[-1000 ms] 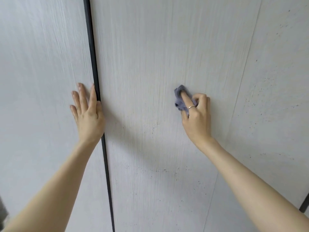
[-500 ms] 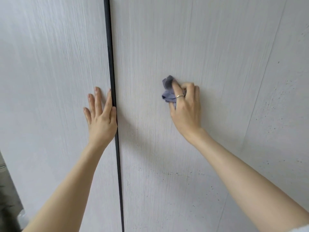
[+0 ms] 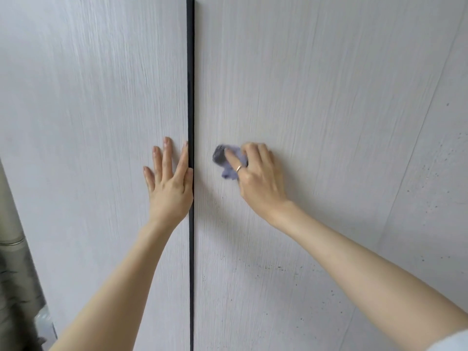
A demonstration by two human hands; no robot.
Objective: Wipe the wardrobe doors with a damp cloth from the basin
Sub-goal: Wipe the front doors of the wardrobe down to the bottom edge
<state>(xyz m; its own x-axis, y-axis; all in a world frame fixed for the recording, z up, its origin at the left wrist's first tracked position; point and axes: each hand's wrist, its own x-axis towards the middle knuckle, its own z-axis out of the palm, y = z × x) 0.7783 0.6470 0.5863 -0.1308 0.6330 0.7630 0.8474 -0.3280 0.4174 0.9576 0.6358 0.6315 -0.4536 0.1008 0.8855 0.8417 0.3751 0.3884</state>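
Observation:
Two pale wood-grain wardrobe doors fill the view, a left door (image 3: 88,122) and a right door (image 3: 316,97), split by a dark vertical gap (image 3: 190,72). My left hand (image 3: 169,183) lies flat on the left door with straight fingers, its thumb at the gap. My right hand (image 3: 258,176) grips a crumpled purple cloth (image 3: 228,160) and presses it against the right door, just right of the gap. The cloth is blurred and partly hidden under my fingers. The basin is not in view.
A pale wall panel (image 3: 435,173) with small dark specks adjoins the right door. Dark specks also dot the lower part of the right door. A grey object (image 3: 12,249) shows at the left edge, past the left door.
My right hand has slid the cloth leftward across the right door towards the gap. The view has shifted, so the gap now sits near the middle. My left hand stays flat on the left door.

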